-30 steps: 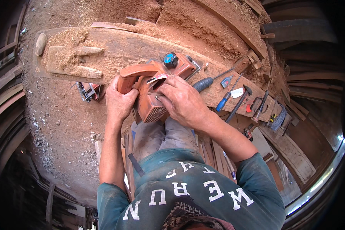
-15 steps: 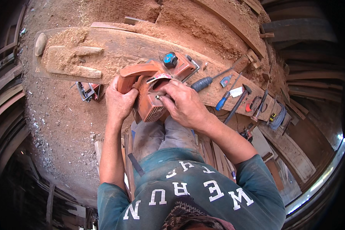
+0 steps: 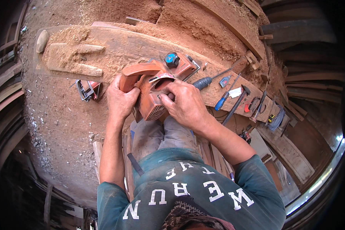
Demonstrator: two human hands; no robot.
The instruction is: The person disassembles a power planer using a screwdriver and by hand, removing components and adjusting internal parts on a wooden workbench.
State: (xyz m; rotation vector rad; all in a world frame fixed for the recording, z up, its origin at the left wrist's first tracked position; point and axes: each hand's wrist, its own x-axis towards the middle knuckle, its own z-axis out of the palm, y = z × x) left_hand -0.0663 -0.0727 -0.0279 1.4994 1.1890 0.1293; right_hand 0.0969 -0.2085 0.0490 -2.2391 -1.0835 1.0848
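Note:
An orange electric planer point(image 3: 152, 100) with a curved handle and a blue-topped black knob point(image 3: 171, 60) is held tilted over my lap, at the near edge of the wooden bench point(image 3: 130, 44). My left hand point(image 3: 120, 99) is closed around the planer's body below the handle. My right hand point(image 3: 184, 102) is pinched against the planer's side, beside a dark opening in its housing. Thumb and fingertips meet near a small fastener spot; whatever they hold is too small and hidden to make out.
To the right on the bench lie a blue-handled screwdriver point(image 3: 221, 101), a hammer point(image 3: 237, 105), a dark-gripped tool point(image 3: 202, 82) and a coiled cord point(image 3: 276, 119). A wooden piece with prongs point(image 3: 63, 57) lies at left amid sawdust. Another power tool point(image 3: 87, 91) sits below the bench.
My right thumb and fingertips have shifted slightly at the planer's side, and the small shiny screw seen there before is less visible. My left hand keeps its grip.

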